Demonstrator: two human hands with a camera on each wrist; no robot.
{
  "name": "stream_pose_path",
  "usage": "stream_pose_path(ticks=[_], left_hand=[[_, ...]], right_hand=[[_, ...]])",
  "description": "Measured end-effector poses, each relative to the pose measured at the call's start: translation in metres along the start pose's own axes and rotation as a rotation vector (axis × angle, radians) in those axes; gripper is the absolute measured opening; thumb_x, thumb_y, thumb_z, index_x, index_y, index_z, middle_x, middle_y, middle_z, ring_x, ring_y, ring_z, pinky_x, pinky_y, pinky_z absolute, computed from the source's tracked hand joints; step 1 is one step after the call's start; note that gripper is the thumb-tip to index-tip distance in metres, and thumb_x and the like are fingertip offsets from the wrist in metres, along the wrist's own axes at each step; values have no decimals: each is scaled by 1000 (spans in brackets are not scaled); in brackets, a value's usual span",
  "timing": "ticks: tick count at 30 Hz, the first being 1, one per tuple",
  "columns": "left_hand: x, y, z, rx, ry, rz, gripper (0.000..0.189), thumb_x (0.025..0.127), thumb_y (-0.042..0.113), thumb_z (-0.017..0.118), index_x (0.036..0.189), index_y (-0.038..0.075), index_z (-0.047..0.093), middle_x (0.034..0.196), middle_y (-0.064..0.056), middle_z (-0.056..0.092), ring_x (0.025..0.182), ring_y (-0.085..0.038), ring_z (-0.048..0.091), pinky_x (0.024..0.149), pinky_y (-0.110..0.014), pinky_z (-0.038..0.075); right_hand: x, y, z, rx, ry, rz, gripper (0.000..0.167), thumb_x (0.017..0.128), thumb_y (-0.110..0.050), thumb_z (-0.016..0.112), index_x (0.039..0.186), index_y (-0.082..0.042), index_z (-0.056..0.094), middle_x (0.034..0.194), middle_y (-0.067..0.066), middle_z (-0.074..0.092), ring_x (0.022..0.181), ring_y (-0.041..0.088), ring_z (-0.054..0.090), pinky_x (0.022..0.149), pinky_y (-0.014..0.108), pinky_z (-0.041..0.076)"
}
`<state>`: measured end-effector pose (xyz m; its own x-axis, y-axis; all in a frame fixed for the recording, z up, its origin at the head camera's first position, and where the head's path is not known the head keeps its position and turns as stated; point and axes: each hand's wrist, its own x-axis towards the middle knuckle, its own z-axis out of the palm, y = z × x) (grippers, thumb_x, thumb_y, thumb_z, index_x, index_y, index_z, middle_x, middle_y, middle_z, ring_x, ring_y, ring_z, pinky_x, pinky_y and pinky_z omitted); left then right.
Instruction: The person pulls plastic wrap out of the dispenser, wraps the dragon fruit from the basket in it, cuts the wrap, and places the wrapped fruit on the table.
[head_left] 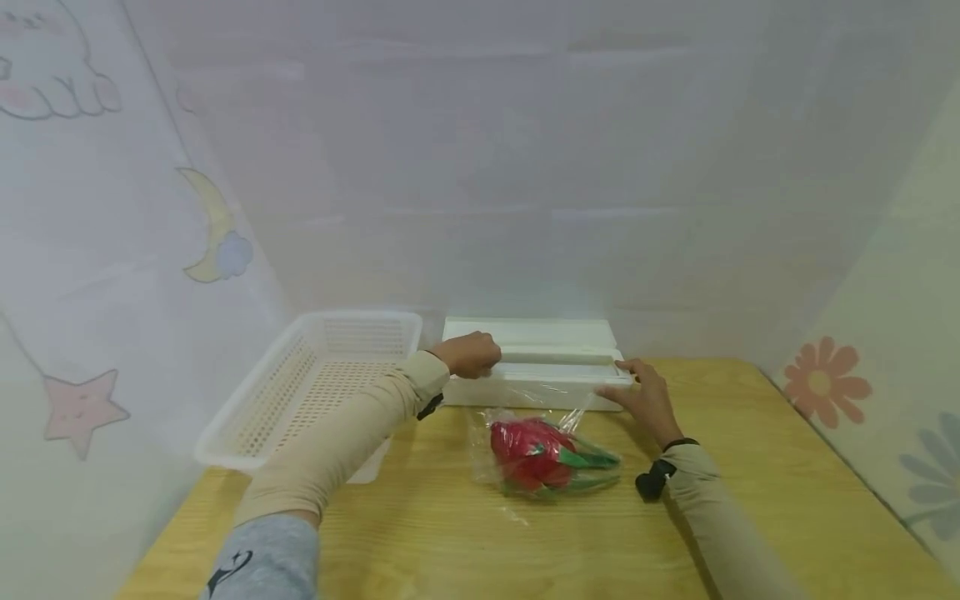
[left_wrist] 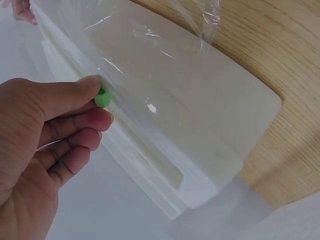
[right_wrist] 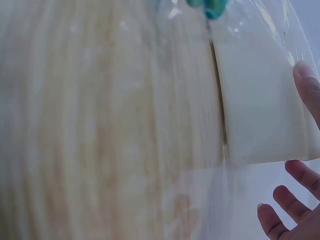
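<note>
A white cling film box [head_left: 540, 393] stands at the back of the table with its lid raised. My left hand [head_left: 471, 354] is over its left part; in the left wrist view the thumb and index finger pinch a small green slide cutter [left_wrist: 102, 97] at the box's edge. My right hand [head_left: 651, 404] holds the box's right end, its thumb [right_wrist: 306, 80] on the front side and the other fingers around the end. Clear film [head_left: 577, 417] runs from the box down over a red dragon fruit [head_left: 528, 454] with green leaf tips, lying on the table in front.
A white perforated basket [head_left: 243, 417] stands to the left, with a flat white piece [head_left: 371, 471] showing under its right side. The wooden table [head_left: 420, 542] meets pale patterned walls at the back and sides.
</note>
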<state>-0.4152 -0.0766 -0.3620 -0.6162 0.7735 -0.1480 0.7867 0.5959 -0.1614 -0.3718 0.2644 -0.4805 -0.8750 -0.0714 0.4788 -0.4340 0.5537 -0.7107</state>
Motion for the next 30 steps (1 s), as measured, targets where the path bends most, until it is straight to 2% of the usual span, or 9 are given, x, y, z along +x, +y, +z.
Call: stream_pose_path(ticks=[4, 8, 12, 16, 19, 22, 24, 27, 30], left_hand=[[-12, -5, 3, 15, -26, -12, 29, 98, 12, 64, 72, 14, 51, 61, 5, 36, 60, -10, 30, 61, -27, 30], [-24, -14, 4, 35, -29, -44, 29, 96, 8, 66, 71, 13, 53, 61, 4, 41, 59, -10, 33, 60, -27, 31], [-30, -20, 4, 44, -32, -49, 26, 95, 6, 66, 72, 10, 55, 64, 2, 45, 62, -11, 35, 60, -27, 33], [-33, -19, 1, 77, -70, -78, 19, 94, 6, 68, 78, 8, 58, 71, 0, 54, 66, -12, 41, 63, -28, 39], [-40, -15, -2, 107, -97, -115, 23, 94, 0, 65, 76, 9, 54, 71, 0, 52, 67, -13, 40, 65, -29, 39], [-43, -13, -2, 142, -75, -115, 25, 92, -8, 61, 75, 9, 53, 71, -2, 54, 67, -13, 38, 65, -30, 38], [-41, -11, 0, 171, -48, -125, 23, 92, -8, 62, 76, 8, 57, 73, -4, 58, 66, -14, 39, 64, -31, 40], [-36, -7, 4, 245, 0, -166, 16, 93, -5, 64, 82, 7, 64, 82, -8, 67, 66, -16, 48, 66, -31, 46], [-34, -2, 7, 303, 35, -241, 13, 94, 1, 64, 87, 9, 70, 89, -8, 70, 74, -21, 60, 74, -34, 51]], right_hand=[[0, 1, 4, -2, -28, 16, 62, 85, -22, 82, 134, 6, 54, 136, 32, 50, 124, 48, 44, 98, 63, 37], [-1, 2, 0, 6, -7, 19, 64, 84, -20, 82, 134, 7, 53, 136, 33, 50, 126, 50, 43, 99, 66, 36], [-2, 6, -7, -5, 11, 22, 62, 84, -18, 82, 133, 6, 54, 136, 33, 49, 127, 50, 43, 98, 66, 37], [0, 9, -5, -3, -12, 24, 63, 85, -21, 81, 135, 5, 53, 139, 32, 48, 127, 49, 43, 97, 65, 38], [0, 10, -1, 9, -29, 27, 63, 86, -22, 81, 136, 4, 53, 141, 31, 47, 128, 49, 42, 98, 65, 37], [-1, 10, 0, 12, -27, 31, 63, 86, -21, 81, 137, 4, 52, 141, 31, 47, 128, 49, 42, 98, 65, 37], [0, 10, -3, 6, -41, 34, 64, 87, -21, 80, 138, 5, 51, 142, 32, 46, 127, 49, 42, 97, 65, 37], [5, 8, -15, 23, -135, 65, 68, 91, -25, 75, 145, 3, 45, 148, 32, 39, 129, 51, 39, 97, 65, 38], [10, 8, -31, 114, -318, 118, 74, 97, -28, 67, 155, -3, 29, 158, 29, 22, 137, 54, 28, 101, 68, 34]])
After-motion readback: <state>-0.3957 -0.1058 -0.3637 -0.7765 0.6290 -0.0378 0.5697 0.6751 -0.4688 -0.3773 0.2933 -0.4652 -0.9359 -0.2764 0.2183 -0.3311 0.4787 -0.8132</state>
